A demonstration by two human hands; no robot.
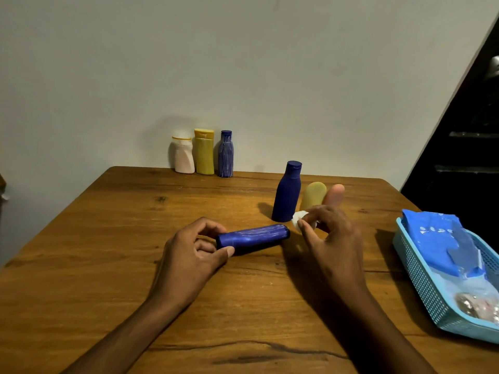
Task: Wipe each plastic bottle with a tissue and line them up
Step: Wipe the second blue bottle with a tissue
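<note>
A light blue perforated plastic basket (421, 276) sits at the right edge of the wooden table (108, 252); in it lie a blue plastic packet (442, 244) and, nearer the camera, something shiny in clear wrap that I cannot make out.

At the table's middle the left hand (189, 255) grips one end of a scuffed blue bottle (253, 237) lying on its side, thumb and fingers curled round it. The right hand (329, 238) pinches a crumpled white tissue (298, 218) between thumb and fingertips, just beside the bottle's other end.

Just behind the tissue stands an upright dark blue bottle (287, 193). To its right a yellow bottle (313, 194) and a pink bottle (334, 194) are partly hidden by the right hand.

Along the wall at the table's far edge, three bottles stand in a row, close together: a white bottle (184, 156), a yellow flip-cap bottle (204, 152) and a streaked blue bottle (225, 155).
</note>
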